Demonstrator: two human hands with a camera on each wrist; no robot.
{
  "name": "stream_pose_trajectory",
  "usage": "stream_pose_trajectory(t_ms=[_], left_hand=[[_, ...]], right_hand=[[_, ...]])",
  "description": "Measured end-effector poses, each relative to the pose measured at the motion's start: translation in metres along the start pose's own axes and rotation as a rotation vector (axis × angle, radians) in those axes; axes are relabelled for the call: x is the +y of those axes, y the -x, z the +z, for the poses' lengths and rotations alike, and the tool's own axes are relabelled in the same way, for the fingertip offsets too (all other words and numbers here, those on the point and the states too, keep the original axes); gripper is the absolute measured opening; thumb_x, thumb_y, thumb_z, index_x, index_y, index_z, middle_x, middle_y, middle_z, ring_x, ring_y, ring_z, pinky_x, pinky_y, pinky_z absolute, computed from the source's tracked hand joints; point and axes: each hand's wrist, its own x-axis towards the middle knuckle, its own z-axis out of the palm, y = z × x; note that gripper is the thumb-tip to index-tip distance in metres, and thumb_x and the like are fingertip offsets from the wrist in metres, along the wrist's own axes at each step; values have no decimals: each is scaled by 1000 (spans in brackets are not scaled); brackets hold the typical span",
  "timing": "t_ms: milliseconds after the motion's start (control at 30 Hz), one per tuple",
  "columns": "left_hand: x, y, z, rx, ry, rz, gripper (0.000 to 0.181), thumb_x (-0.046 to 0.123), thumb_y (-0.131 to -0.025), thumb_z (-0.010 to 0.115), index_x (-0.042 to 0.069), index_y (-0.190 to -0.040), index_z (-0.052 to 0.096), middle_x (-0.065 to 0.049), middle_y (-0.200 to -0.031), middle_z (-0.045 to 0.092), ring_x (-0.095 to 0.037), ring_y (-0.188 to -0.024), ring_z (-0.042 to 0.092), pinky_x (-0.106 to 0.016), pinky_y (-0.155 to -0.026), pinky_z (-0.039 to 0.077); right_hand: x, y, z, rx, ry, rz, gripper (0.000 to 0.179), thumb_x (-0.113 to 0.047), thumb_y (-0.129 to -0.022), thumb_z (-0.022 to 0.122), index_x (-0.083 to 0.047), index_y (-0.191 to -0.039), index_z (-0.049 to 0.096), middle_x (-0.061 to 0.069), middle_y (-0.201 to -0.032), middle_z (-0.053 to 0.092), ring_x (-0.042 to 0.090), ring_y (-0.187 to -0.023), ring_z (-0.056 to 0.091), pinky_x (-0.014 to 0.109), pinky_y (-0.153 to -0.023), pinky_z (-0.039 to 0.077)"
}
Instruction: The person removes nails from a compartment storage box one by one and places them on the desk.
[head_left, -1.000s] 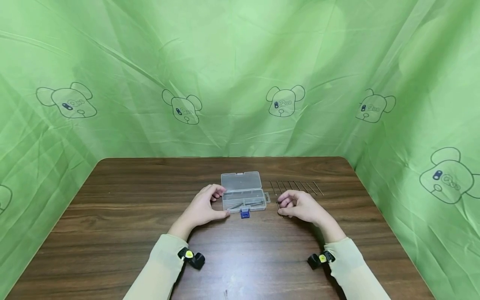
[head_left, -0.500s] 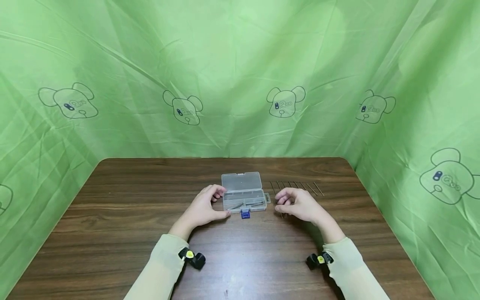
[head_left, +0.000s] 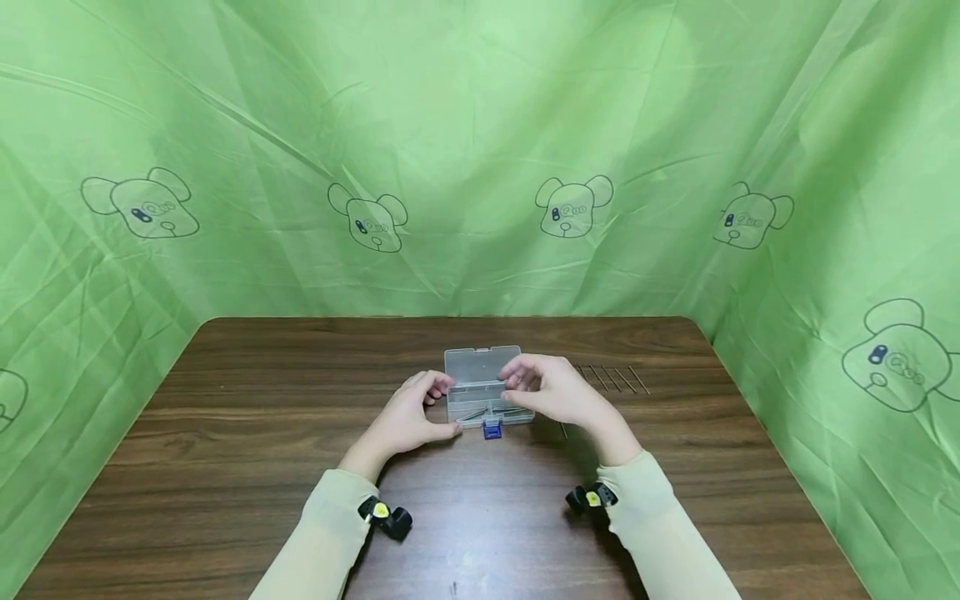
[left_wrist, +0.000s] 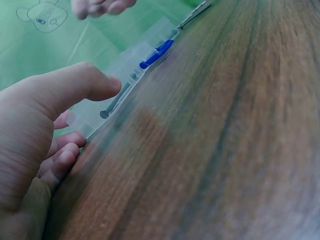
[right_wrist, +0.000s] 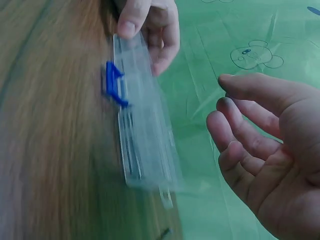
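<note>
A clear plastic compartment box (head_left: 477, 364) stands on the table with its lid raised. Metal nails (left_wrist: 115, 102) lie in its front compartments. My left hand (head_left: 405, 418) grips the left end of the box, thumb at the front corner and fingers at the back. Over the right half of the box hovers my right hand (head_left: 555, 392); its fingers are loosely bent and no object shows between them in the right wrist view. A single nail (head_left: 564, 431) lies on the table just right of the box, partly hidden by that hand.
Several more nails (head_left: 617, 379) lie in a row on the table (head_left: 300, 367) right of the box, some behind my right hand. A blue latch (head_left: 492, 430) hangs from the box front. Green printed cloth (head_left: 465, 275) walls the table's back and sides.
My right hand has left the nail on the table and moved left, up over the box. My left hand keeps its place at the box's left end.
</note>
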Motion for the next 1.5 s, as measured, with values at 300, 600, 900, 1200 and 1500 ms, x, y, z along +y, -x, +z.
stream_pose_trajectory(t_ms=[300,600,900,1200,1500], left_hand=[[0,0,-1,-2,9,9,72,32,-76,100,11,-135,67,1,-115,65,-16,-107,60,-39,-96,55],[3,1,-3,-15,15,2,71,31,-76,101,11,-135,66,1,-116,64,-17,-109,60,-39,-96,55],[10,4,-3,-12,5,-4,71,29,-77,100,10,-136,66,-1,-117,65,-17,-109,60,-39,-97,55],[11,6,-2,-10,12,-10,71,28,-76,100,10,-136,66,-1,-118,65,-17,-110,59,-38,-97,54],[10,6,-1,-16,5,-10,71,29,-77,100,11,-136,66,-1,-118,65,-17,-110,59,-39,-97,54]], right_hand=[[-1,-29,23,-111,60,-62,24,-14,-95,87,-10,-117,78,-6,-101,76,9,-94,70,34,-84,61],[1,-34,40,-139,102,-105,17,-13,-95,87,-12,-111,82,0,-107,77,15,-99,69,42,-91,61],[2,-32,45,-147,147,-144,10,-12,-94,87,-14,-104,84,0,-106,74,21,-103,70,39,-96,59],[-8,-33,52,-141,264,-148,9,-11,-92,89,-13,-100,88,-1,-103,74,17,-99,70,33,-93,58],[-12,-36,59,-173,388,-96,6,-14,-93,88,-15,-98,89,0,-107,76,19,-102,73,37,-94,59]])
